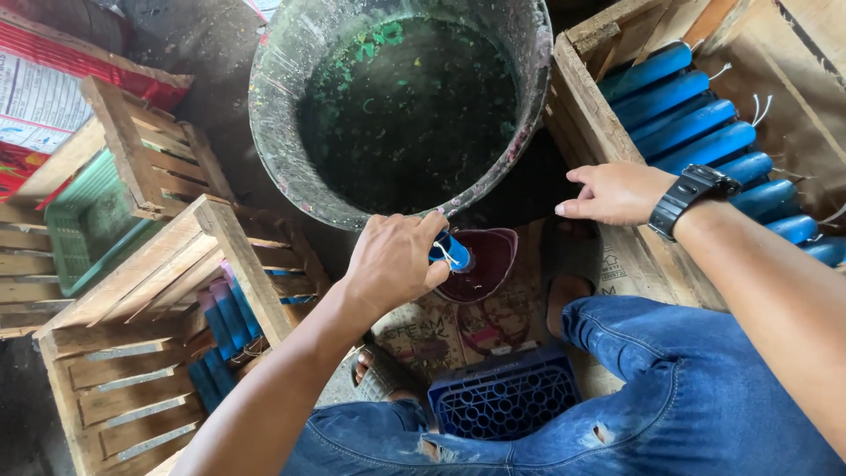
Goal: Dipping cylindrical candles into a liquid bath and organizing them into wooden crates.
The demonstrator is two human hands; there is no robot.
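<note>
My left hand (392, 262) is shut on a blue candle (451, 250) with a white wick, held upright over a small dark red dish (485, 262) of liquid. My right hand (615, 192), with a black watch on its wrist, rests open on the edge of a wooden crate (586, 106) at the right. That crate holds several blue candles (687, 123) lying side by side. A big round vat (401, 106) of dark green liquid stands just beyond both hands.
A wooden crate (167, 291) at the left holds several blue and pink candles (225, 326). A green basket (84, 220) sits further left. A blue plastic crate (507, 397) lies between my knees, on printed cardboard.
</note>
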